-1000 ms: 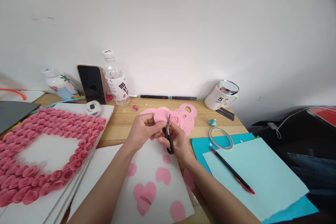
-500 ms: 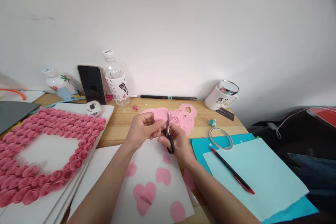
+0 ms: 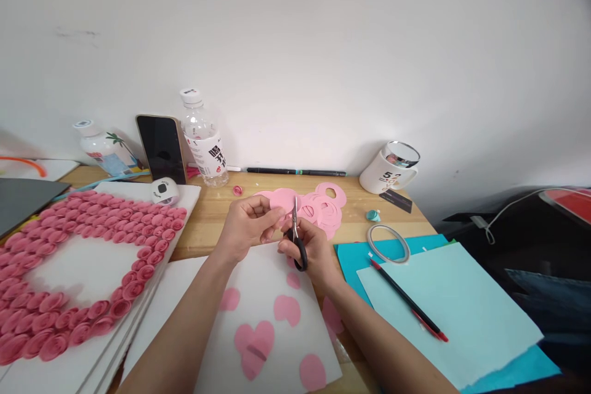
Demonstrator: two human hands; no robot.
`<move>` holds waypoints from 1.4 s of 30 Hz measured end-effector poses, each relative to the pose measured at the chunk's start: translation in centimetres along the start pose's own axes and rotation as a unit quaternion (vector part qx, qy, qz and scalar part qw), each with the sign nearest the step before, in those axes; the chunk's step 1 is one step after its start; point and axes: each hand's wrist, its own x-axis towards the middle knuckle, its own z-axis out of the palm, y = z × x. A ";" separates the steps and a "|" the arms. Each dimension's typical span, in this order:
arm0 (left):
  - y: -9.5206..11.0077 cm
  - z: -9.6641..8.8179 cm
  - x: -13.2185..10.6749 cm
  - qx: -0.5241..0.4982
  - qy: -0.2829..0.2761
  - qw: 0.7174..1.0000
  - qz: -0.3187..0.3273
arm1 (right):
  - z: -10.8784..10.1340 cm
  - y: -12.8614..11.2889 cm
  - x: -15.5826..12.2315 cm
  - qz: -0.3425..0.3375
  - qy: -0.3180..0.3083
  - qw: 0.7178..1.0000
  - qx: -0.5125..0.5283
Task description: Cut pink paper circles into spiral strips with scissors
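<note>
Clock: 12 points to the wall, 6 to the wearer, centred on the two hands.
Left hand [image 3: 247,225]: pinching a pink paper piece [image 3: 281,198] between thumb and fingers, raised over the table.
Right hand [image 3: 310,247]: closed around the black handles of the scissors [image 3: 296,234], which point to 12.
Blades: upright at the right-hand edge of the pink paper piece; whether they are parted is too small to tell.
Pink cut-outs [image 3: 329,212]: a loose overlapping heap between 2 and 3, near the hands, some with holes.
White sheet [image 3: 277,360]: under the forearms at 6, bearing pink shapes, among them a heart-like one [image 3: 253,345].
Pink paper curl [image 3: 237,190]: at 10, on the bare wood.
Rolled teal paper [image 3: 373,215]: at 3.
Tape roll [image 3: 408,249]: at 3, lying flat on blue sheets.
Pale blue sheet [image 3: 462,320]: at 4, with a black-and-red pen [image 3: 406,297] across it.
Rose-covered board [image 3: 133,288]: between 8 and 9, its pink paper roses around a bare white middle.
Clear bottle [image 3: 205,148]: between 10 and 11, standing beside a phone [image 3: 161,148] propped upright at 10.
Black pen [image 3: 274,170]: at 12, along the wall.
White mug [image 3: 385,169]: at 2, with a dark card [image 3: 397,201] just beside it.
</note>
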 end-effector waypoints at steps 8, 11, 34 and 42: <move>-0.1 -0.1 0.2 -0.028 0.025 0.999 0.036 | 0.0 0.0 -0.1 0.009 0.001 1.000 -0.012; -0.1 0.0 0.2 -0.031 0.040 0.998 0.044 | 0.1 0.6 -0.1 -0.008 -0.001 1.000 -0.010; -0.3 0.5 -0.1 0.027 -0.015 0.999 0.010 | -0.3 0.9 0.2 -0.071 -0.019 0.997 -0.004; -0.7 0.1 0.1 0.055 0.011 0.998 0.031 | -0.2 0.7 0.1 -0.038 -0.013 0.999 -0.009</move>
